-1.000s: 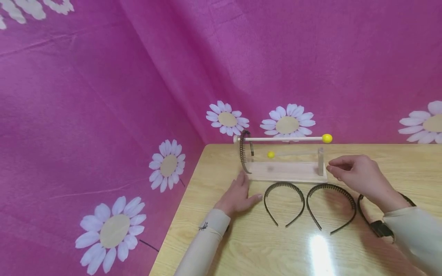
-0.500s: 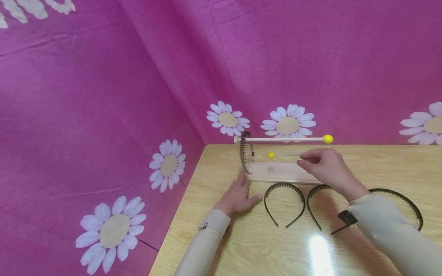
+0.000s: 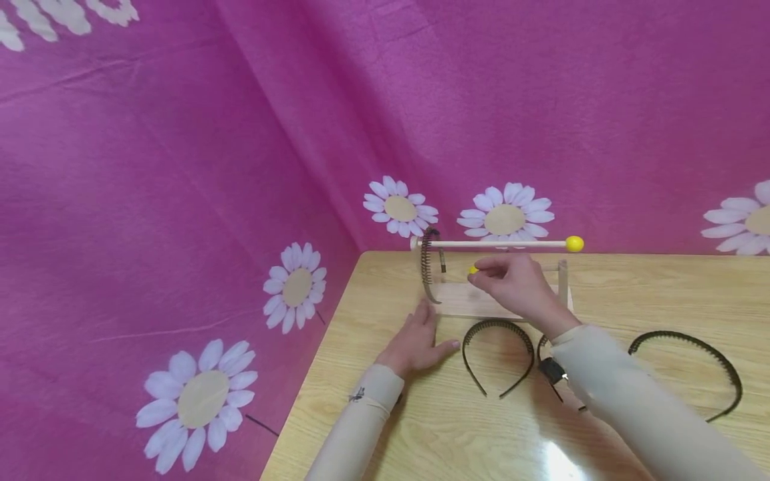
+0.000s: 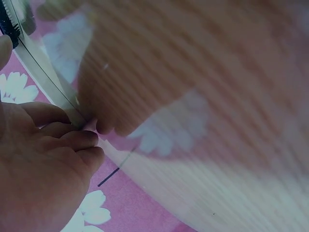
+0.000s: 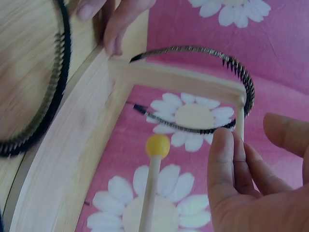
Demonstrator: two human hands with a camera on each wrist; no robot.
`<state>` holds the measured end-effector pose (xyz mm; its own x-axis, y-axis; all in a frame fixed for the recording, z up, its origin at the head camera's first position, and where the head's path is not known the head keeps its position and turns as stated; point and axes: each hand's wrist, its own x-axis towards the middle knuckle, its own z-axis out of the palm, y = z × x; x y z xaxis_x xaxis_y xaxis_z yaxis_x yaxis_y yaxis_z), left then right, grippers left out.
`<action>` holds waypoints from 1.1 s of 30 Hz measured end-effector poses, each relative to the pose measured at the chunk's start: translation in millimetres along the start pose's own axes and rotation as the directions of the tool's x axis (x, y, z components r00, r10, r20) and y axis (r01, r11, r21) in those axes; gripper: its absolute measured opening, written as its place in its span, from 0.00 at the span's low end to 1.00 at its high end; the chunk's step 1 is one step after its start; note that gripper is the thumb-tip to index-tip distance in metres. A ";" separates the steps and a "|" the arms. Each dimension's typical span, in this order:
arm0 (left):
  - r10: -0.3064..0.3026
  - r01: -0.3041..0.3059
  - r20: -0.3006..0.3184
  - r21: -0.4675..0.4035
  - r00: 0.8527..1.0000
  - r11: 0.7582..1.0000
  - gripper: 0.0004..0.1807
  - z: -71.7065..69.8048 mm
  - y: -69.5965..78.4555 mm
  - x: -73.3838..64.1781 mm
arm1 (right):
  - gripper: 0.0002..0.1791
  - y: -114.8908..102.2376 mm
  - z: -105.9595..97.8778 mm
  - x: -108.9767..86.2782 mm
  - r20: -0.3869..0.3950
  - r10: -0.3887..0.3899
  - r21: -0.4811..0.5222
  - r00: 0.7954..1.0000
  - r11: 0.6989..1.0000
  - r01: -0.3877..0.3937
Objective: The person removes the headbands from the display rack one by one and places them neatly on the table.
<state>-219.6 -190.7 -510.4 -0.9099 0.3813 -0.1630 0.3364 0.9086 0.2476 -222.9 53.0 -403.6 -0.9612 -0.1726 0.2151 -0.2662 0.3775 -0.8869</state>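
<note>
A wooden rack has a flat base and two rods tipped with yellow balls. On the upper rod, a black toothed headband hangs near the left upright. My left hand lies on the table, its fingertips at the base's left end. My right hand is over the rack, by the yellow ball of the lower rod. In the right wrist view, thumb and fingers stand apart with nothing seen between them. A second headband lies in front of the base.
Another headband is partly hidden under my right forearm. Farther right lies one more headband. The wooden table meets a pink cloth with printed daisies behind and on the left.
My right hand has moved left across the rack, from beyond its right upright to the lower rod's yellow ball. The left hand and the hanging headband have kept their places.
</note>
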 end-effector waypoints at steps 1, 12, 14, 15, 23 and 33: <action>0.002 -0.002 -0.005 -0.001 1.000 1.000 0.54 0.5 0.0 0.4 | 0.20 -1.4 3.2 1.7 0.000 -0.004 0.005 1.000 1.000 0.004; 0.004 -0.004 -0.012 0.007 1.000 1.000 0.54 -0.9 -0.9 2.1 | 0.22 -7.9 31.4 20.1 0.009 0.070 0.088 0.998 0.994 -0.070; 0.010 -0.010 -0.015 0.005 1.000 1.000 0.54 0.2 -1.7 2.1 | 0.23 -8.5 36.7 21.5 0.011 0.085 0.097 0.996 0.992 -0.085; 0.014 -0.014 -0.016 0.004 1.000 1.000 0.55 0.8 -2.0 2.0 | 0.23 -9.0 39.2 22.0 0.015 0.096 0.102 0.995 0.990 -0.097; 0.072 -0.071 -0.055 0.025 0.996 0.997 0.54 4.3 -2.6 2.0 | 0.26 -15.1 58.2 22.6 0.027 0.140 0.125 0.990 0.982 -0.143; 0.070 -0.069 -0.053 0.018 0.996 0.997 0.55 3.2 -3.2 2.2 | 0.26 -17.8 72.0 25.9 -0.006 0.188 0.163 0.982 0.969 -0.184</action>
<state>-221.8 -192.3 -514.6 -0.8960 0.4340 -0.0942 0.4024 0.8831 0.2411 -237.8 -23.7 -411.6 -0.9945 -0.0933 0.0473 -0.0693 0.2490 -0.9660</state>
